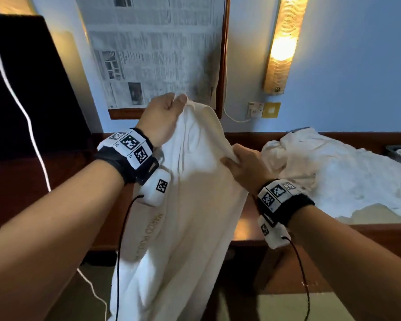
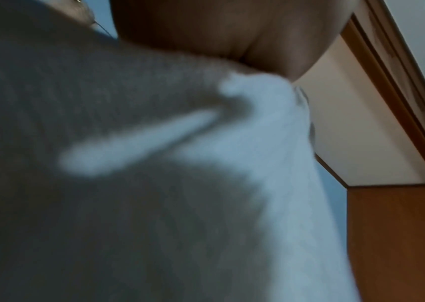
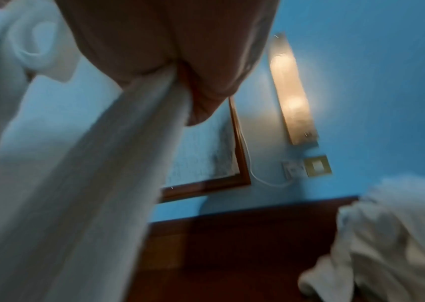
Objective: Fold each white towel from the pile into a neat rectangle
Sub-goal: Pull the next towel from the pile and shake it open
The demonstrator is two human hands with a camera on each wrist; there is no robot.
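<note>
A white towel (image 1: 190, 200) hangs in the air in front of me, draped down past the desk edge. My left hand (image 1: 169, 107) pinches its top corner, raised high near the wall frame. My right hand (image 1: 243, 163) grips the towel's right edge lower down. In the left wrist view the towel (image 2: 257, 143) fills most of the picture under my palm (image 2: 231, 30). The right wrist view shows the cloth (image 3: 108, 163) bunched in my fingers (image 3: 206, 98). A rumpled pile of white towels (image 1: 329, 172) lies on the desk to the right.
The dark wooden desk (image 1: 248, 230) runs along a blue wall. A frame covered with newspaper (image 1: 153, 52) hangs on the wall, with a lit wall lamp (image 1: 283, 45) and a socket (image 1: 255, 110) to its right. A dark screen (image 1: 26, 84) stands at the left, crossed by a white cable (image 1: 21, 107).
</note>
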